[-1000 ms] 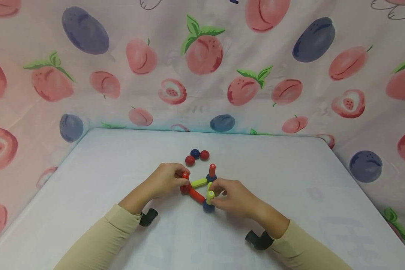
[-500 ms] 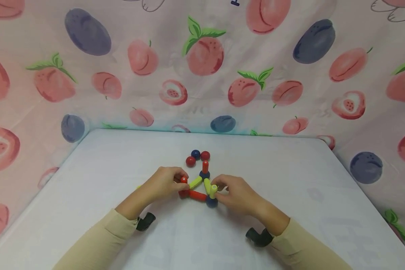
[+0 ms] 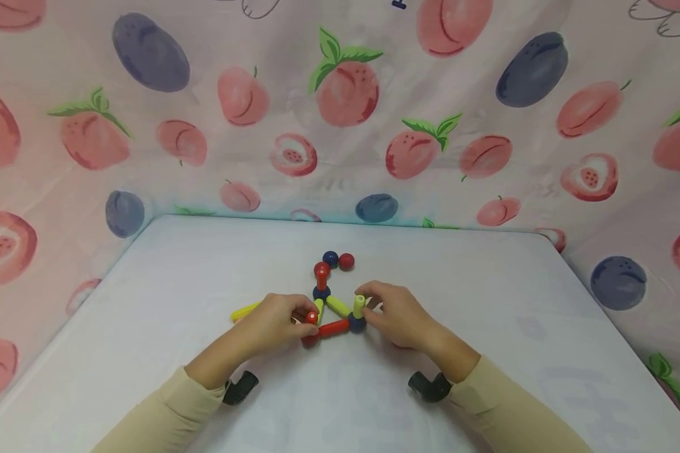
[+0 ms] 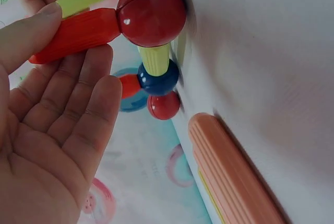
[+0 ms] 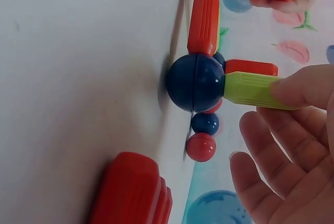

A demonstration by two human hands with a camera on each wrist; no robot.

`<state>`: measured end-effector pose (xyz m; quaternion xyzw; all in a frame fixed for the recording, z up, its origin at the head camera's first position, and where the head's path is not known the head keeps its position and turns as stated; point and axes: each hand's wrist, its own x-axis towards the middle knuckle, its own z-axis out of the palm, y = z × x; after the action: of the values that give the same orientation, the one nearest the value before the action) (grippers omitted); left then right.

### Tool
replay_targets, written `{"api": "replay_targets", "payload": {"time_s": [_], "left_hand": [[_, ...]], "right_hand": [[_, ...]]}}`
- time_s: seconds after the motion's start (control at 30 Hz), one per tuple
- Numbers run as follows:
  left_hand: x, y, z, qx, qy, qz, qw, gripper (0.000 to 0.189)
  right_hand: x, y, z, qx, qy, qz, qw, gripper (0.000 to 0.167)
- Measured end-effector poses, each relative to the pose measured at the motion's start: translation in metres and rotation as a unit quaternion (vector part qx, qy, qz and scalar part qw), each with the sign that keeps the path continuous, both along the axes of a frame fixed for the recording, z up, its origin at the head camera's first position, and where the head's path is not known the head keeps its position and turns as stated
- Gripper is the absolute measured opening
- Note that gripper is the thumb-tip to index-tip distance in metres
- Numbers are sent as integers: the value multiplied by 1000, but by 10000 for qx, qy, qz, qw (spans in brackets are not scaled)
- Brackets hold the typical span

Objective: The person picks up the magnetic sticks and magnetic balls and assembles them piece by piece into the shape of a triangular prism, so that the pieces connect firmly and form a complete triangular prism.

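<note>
A triangle of magnetic rods and balls stands on the white table. My left hand [image 3: 277,321] pinches an upright red magnetic rod [image 4: 78,33] on the triangle's red ball [image 4: 151,12]. Opposite it, my right hand [image 3: 399,318] holds an upright yellow-green magnetic rod [image 5: 253,89] between thumb and fingers; its lower end meets a blue ball [image 5: 195,83]. A lying red rod [image 3: 334,328] joins these two balls. At the far corner, another blue ball [image 3: 321,293] carries an upright red rod [image 3: 322,280], with yellow-green rods [image 3: 338,306] along the other sides.
Loose balls lie behind the triangle: a blue ball [image 3: 330,259] and red balls [image 3: 346,262]. A yellow rod [image 3: 245,311] lies left, partly behind my left hand. An orange-looking rod [image 4: 229,166] and red rods [image 5: 130,187] lie near the wrists. A fruit-print cloth [image 3: 340,176] hangs behind.
The triangle has turned counterclockwise: its far corner moved left, the right corner moved away, and the red-ball corner came nearer. Both hands kept their hold. The yellow rod at left has come into view.
</note>
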<state>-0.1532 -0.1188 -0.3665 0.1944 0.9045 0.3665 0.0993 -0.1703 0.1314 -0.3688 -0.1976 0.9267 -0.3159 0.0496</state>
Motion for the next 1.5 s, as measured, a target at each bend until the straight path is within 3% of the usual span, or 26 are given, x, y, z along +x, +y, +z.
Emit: {"api": "replay_targets", "payload": {"time_s": [0.2,0.33,0.57,0.77,0.9,1.23,1.5], "left_hand": [[3,-1,-1,11,59,-35,10000,18],[4,-2,-1,-9,111,-8,9999,18],[4,-2,-2,-11,174,-32,9998,18],[3,-1,-5,49,247,-88,9996,17],[3,-2,-7,79,254,-98,9996,16],[1,-5,-5,33,341,-230,9991,17],[1,-5,-6,37,322,-218,9992,17]], "right_hand": [[-6,4,3,9,-279,142,9995,36],[-17,14,9,118,-511,213,9984,41],[-54,28,16,462,-350,244,9980,40],[-85,14,13,971,-443,270,9939,42],[-98,0,12,1138,-513,206,9920,42],[-112,-16,11,1197,-722,-6,9902,47],[-118,-21,10,1351,-861,346,9865,49]]}}
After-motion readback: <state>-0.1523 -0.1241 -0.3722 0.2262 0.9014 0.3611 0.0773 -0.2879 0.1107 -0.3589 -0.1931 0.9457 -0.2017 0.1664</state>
